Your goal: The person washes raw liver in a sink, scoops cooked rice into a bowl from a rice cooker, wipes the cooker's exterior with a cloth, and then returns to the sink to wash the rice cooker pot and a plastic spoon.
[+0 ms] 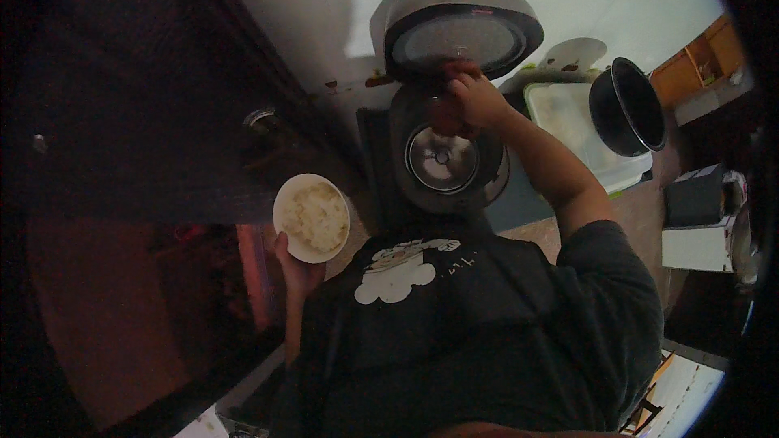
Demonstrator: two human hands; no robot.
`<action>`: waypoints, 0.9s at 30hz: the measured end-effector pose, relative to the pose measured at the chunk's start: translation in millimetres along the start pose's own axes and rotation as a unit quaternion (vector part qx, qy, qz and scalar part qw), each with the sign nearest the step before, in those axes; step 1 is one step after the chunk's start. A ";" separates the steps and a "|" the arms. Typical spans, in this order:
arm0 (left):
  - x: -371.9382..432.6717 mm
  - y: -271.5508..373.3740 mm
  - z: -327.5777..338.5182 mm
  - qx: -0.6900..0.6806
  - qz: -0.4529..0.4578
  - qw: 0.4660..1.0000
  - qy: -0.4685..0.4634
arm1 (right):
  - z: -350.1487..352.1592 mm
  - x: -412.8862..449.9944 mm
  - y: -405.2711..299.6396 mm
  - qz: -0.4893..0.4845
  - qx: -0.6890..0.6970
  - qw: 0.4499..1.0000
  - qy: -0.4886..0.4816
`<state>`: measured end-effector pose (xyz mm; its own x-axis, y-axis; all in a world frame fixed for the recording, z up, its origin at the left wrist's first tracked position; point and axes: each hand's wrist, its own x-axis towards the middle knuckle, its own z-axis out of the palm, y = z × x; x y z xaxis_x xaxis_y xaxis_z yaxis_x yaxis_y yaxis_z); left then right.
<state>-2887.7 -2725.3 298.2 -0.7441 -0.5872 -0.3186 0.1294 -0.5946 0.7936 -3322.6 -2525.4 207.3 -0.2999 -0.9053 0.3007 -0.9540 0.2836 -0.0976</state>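
My left hand (302,275) holds a white bowl (278,212) from below, its thumb at the side. Cooked rice (315,216) fills much of the bowl. At the upper middle stands a Supor rice cooker (420,193) with its lid (465,39) raised. Its inner pot is out, so the round metal heating plate (442,161) shows at the bottom. My right hand (481,100) grips a reddish-brown cloth (447,117) over the cooker's back rim, near the hinge. The cloth and hand hide part of that rim.
A black inner pot (627,106) leans tilted on a translucent plastic box (566,115) to the cooker's right. Beyond it are a dark box (695,198) and a wooden shelf (700,64). A pale wall (292,12) rises behind the cooker. A glass jar (263,118) stands in shadow at left.
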 end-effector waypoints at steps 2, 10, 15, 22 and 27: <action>-2.4 6.2 1.0 0.003 -0.003 1.000 0.012 | -17.3 -13.6 -2.9 -0.028 -0.053 0.997 0.053; 30.0 -34.8 -67.3 -0.106 -0.064 0.992 0.002 | -14.1 -43.6 5.5 0.047 -0.265 0.961 0.056; 26.4 -36.4 -61.0 -0.121 -0.026 0.991 -0.054 | -16.5 -40.4 2.8 0.048 -0.219 0.973 0.062; 20.6 -26.9 -54.8 -0.106 -0.022 0.993 -0.050 | -16.2 -15.5 -2.7 0.056 -0.145 0.985 0.074; 19.7 -38.2 -73.7 -0.168 -0.062 0.982 -0.056 | -13.2 -0.3 -19.0 0.113 -0.134 0.984 0.012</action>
<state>-2859.0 -2754.6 223.4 -0.8327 -0.4463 -0.3277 0.2282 -0.8159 0.5313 -3304.4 -2526.3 221.5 -0.5019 -0.8025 0.3226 -0.8283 0.5533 0.0877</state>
